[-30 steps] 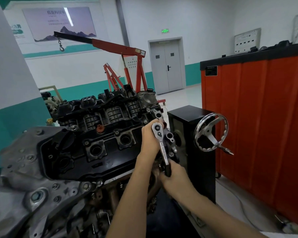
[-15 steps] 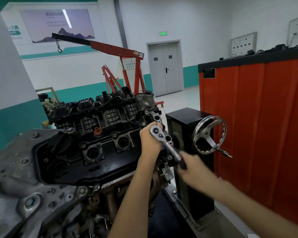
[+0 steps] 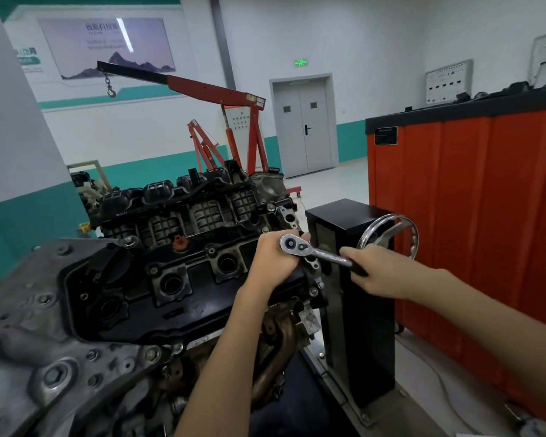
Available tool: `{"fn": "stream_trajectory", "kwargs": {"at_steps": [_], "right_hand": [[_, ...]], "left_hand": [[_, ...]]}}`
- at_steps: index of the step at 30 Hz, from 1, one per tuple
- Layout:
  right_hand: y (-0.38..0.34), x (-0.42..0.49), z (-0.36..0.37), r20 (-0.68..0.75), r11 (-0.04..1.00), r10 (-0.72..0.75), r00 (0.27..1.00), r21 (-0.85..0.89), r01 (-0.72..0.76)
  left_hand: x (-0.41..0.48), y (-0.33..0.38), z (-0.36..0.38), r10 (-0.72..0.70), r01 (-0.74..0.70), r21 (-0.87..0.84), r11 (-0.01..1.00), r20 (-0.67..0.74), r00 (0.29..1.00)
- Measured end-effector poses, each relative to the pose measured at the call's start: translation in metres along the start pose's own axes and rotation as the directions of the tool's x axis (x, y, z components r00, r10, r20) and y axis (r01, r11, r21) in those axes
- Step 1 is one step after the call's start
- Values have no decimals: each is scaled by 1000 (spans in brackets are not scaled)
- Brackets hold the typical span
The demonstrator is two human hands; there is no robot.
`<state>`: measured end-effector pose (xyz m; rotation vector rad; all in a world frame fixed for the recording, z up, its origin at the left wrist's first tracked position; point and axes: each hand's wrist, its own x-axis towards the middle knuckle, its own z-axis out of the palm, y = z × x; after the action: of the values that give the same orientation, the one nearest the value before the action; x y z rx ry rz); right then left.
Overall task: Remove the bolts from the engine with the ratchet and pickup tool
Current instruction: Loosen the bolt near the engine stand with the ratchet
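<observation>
The engine [image 3: 158, 279] sits on a stand, its black valve cover facing me with several bolts around its edge. A chrome ratchet [image 3: 316, 252] stands on a bolt at the cover's right end; the bolt itself is hidden under the ratchet head. My left hand [image 3: 273, 258] grips around the socket just below the ratchet head. My right hand [image 3: 375, 272] grips the ratchet's black handle, which points to the right and slightly down. No pickup tool is in view.
A black stand column [image 3: 356, 294] with a silver handwheel [image 3: 391, 234] stands right of the engine. An orange cabinet [image 3: 473, 231] fills the right side. A red engine crane [image 3: 221, 121] stands behind the engine, with a grey double door [image 3: 303, 127] beyond it.
My right hand has swung the ratchet handle anticlockwise, from pointing down toward me to pointing right. My left hand has stayed at the ratchet head.
</observation>
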<state>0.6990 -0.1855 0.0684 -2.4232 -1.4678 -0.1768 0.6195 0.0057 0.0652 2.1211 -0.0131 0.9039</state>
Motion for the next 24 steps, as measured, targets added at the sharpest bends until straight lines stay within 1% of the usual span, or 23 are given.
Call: {"fn": "stream_trajectory", "kwargs": {"at_steps": [1,2,3,4,5,6,7,8,9,10,11,12,13,14,16,18,19,20,21,22,23,24], "right_hand": [[2,1,-2,-32,999,11,999,-46,-13],[2,0,1,-63,998,36,997,-46,-39],[-1,-3,10,-93,998,69,993,9,-68],[-8,-9,24,-115,986,110,987,136,-94],[-21,-16,41,-124,945,152,981,310,-107],[-38,-23,58,-124,866,191,974,489,-108],[-57,-28,74,-129,759,239,962,643,-102],[-77,-30,89,-140,647,304,942,757,-96],[-95,-29,101,-142,546,369,918,833,-91],[-110,-27,108,-134,478,411,902,874,-88],[-119,-23,111,-130,450,425,896,889,-84],[-122,-21,110,-133,454,416,899,887,-79],[-119,-21,107,-137,491,391,910,868,-80],[-109,-21,102,-138,550,351,926,831,-85],[-76,-26,83,-112,712,242,964,695,-98],[-36,-25,52,-43,881,128,991,464,-94],[-17,-21,34,-22,951,96,995,296,-85],[-2,-14,14,-34,992,80,996,100,-76],[6,-7,-3,-68,995,65,996,-77,-71],[9,-2,-13,-104,980,52,993,-187,-70],[9,2,-16,-132,973,42,990,-220,-70],[5,3,-12,-150,976,50,987,-202,-80]], "left_hand": [[0,0,1,-6,6,-13,1000,6,1000],[0,0,3,-12,11,-34,999,-11,1000],[-1,0,6,-21,17,-72,997,-47,999],[-1,-1,9,-30,19,-117,993,-91,995],[-1,-2,13,-38,16,-159,987,-134,990],[0,-3,17,-44,12,-186,982,-167,985],[0,-3,21,-46,9,-196,981,-187,981],[1,-4,24,-46,7,-196,980,-193,980],[1,-3,27,-44,5,-198,980,-191,981],[2,-3,28,-41,1,-200,980,-196,980],[2,-2,27,-38,-5,-205,979,-208,977],[2,-2,25,-38,-9,-212,977,-218,975],[1,-3,22,-41,-9,-225,974,-216,976],[0,-4,19,-42,-5,-234,972,-196,980],[-1,-7,11,-34,9,-201,979,-120,992],[-1,-4,4,-18,14,-95,995,-48,999],[0,-1,2,-9,8,-40,999,-23,1000],[1,1,1,-4,4,-2,1000,-3,1000],[1,3,2,-1,1,13,1000,8,1000],[0,5,3,-6,6,6,1000,-4,1000],[-1,6,5,-19,19,-17,1000,-48,999],[-1,6,7,-42,37,-56,998,-109,993]]}}
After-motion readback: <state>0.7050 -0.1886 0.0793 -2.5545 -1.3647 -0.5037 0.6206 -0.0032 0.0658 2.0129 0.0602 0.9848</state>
